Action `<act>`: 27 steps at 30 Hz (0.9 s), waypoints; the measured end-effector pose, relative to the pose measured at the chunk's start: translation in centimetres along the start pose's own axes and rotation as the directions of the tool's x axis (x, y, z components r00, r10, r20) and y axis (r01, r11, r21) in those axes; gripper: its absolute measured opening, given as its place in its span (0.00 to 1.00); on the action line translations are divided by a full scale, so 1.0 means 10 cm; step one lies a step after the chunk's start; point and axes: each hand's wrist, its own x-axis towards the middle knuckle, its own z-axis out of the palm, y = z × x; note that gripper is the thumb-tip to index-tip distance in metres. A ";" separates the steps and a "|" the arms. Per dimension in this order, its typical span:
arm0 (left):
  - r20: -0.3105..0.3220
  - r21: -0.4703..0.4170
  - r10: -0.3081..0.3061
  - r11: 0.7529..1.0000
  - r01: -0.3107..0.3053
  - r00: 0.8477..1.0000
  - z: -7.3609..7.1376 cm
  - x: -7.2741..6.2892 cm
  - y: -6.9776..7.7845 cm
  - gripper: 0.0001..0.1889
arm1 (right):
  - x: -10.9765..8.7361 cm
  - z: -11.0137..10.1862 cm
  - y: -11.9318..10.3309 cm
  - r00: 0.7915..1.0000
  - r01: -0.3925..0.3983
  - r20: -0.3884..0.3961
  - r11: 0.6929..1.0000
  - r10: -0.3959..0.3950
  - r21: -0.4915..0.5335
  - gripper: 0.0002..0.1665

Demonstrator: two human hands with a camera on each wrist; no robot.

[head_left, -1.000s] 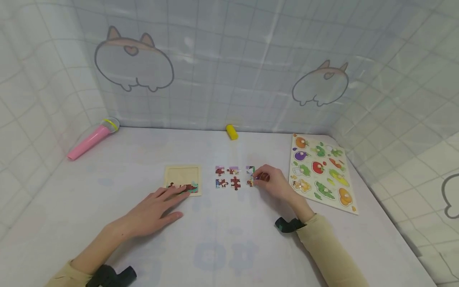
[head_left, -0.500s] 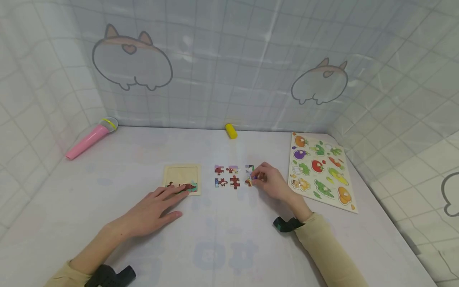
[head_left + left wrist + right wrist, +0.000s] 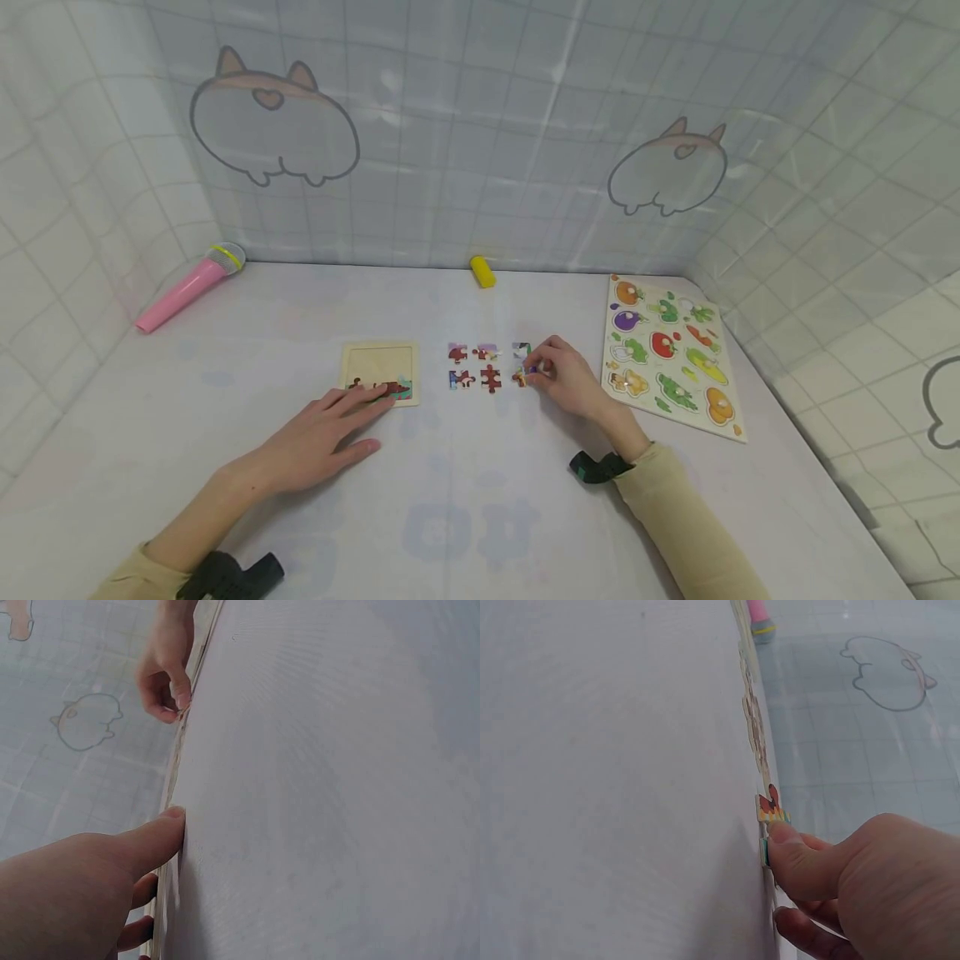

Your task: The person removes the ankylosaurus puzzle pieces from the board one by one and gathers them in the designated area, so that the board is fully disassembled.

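My right hand (image 3: pixel 570 379) pinches a small jigsaw piece (image 3: pixel 772 808) between thumb and fingers, down at table level. In the head view that piece lies at the right end of the lower of two rows of loose pieces, partly hidden by the fingertips. Above it is a green-and-white piece (image 3: pixel 521 350); to its left are a dark red piece (image 3: pixel 491 379) and several others. My left hand (image 3: pixel 318 442) lies with fingers extended over the lower edge of a square wooden puzzle tray (image 3: pixel 380 344). Some fitted red and teal pieces (image 3: pixel 403 389) show beside its fingertips.
A vegetable peg board (image 3: pixel 675 354) lies on the right, close to my right hand. A yellow block (image 3: pixel 482 272) sits at the back edge, and a pink toy microphone (image 3: pixel 187 292) at the far left. Tile-printed curtains surround the table (image 3: pixel 465 483).
The head view has shifted slightly, so everything sits a little higher. Both hands stay almost where they were, the right still at the same piece.
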 end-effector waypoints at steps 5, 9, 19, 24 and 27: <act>-0.004 0.000 0.004 1.000 -0.004 1.000 0.01 0.00 -0.01 0.31 | 0.00 0.00 0.00 1.000 0.009 -0.017 1.000 -0.009 -0.009 0.10; -0.002 -0.002 0.003 1.000 -0.003 1.000 0.01 0.00 -0.01 0.31 | 0.00 0.00 -0.01 1.000 -0.023 -0.020 1.000 0.022 -0.018 0.09; -0.017 -0.027 0.011 1.000 -0.011 1.000 0.01 0.00 -0.02 0.31 | -0.01 0.00 0.00 0.999 -0.022 -0.024 1.000 0.022 -0.007 0.02; -0.030 -0.043 0.017 0.999 -0.019 0.999 0.01 0.00 -0.02 0.30 | -0.01 0.00 0.00 1.000 -0.011 -0.029 1.000 0.010 -0.011 0.02; -0.028 -0.065 0.006 0.998 -0.008 1.000 0.01 0.00 -0.03 0.29 | -0.02 0.01 -0.02 0.999 -0.009 -0.040 1.000 0.008 -0.017 0.02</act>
